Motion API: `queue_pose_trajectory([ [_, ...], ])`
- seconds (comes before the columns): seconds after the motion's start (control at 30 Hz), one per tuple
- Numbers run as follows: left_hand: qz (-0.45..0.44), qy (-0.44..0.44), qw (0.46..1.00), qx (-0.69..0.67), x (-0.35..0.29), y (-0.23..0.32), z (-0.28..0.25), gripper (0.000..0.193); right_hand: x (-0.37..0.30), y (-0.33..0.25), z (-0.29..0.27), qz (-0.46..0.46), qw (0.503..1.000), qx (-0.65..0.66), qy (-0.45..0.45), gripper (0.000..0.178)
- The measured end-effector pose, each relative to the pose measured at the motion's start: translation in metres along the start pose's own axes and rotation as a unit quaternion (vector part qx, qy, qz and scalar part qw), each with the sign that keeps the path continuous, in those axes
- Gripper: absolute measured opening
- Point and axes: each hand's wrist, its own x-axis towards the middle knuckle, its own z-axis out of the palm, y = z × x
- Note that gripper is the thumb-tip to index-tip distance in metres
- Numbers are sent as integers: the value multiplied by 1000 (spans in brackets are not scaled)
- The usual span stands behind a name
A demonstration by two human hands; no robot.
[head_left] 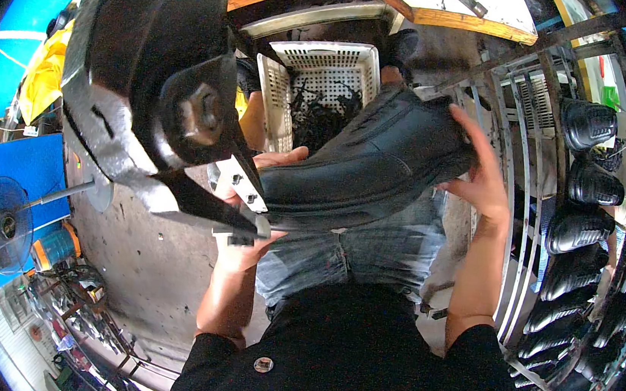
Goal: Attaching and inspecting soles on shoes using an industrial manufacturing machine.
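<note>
A black leather shoe (pixel 366 163) lies sideways across my lap area, held up between both hands. My right hand (pixel 486 179) is closed around the heel end, with its thumb below and fingers above. At the other end, my left hand (pixel 246 248) grips the toe from both sides. Part of that hand is hidden behind the metal head of a black machine (pixel 136 62). The machine's narrow jaw with a light metal plate (pixel 245 184) meets the toe edge of the shoe; exact contact is hard to tell.
A cream plastic basket (pixel 376 68) holding black scraps stands beyond the shoe. Racks of black shoes (pixel 580 231) line the right side. A standing fan (pixel 6 224) is at the left. A wood-edged table (pixel 468 22) stands at the far side.
</note>
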Motion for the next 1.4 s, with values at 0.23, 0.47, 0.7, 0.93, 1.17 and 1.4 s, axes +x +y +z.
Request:
queue_pose_trajectory([
  [0.23, 27, -14, 997, -67, -3, -5, -3, 60, 12, -38, -29, -85, 994, -64, 38, 114],
  [0.47, -95, 91, 969, -210, -52, -50, -60, 55, 24, -81, -21, -169, 978, -84, 88, 122],
  [0.7, -113, 154, 911, -365, -51, -60, -61, 54, 34, -139, 18, -273, 953, -114, 65, 126],
  [0.93, -79, 150, 936, -309, -56, -39, -73, 44, 30, -153, 31, -223, 957, -175, -65, 128],
  [1.17, -20, 193, 956, -222, -65, -1, -117, 45, 16, -131, 88, -96, 995, 28, -22, 103],
  [1.4, 267, 278, 851, 357, -42, 42, -94, 70, 38, -132, 127, -203, 975, -68, -66, 93],
])
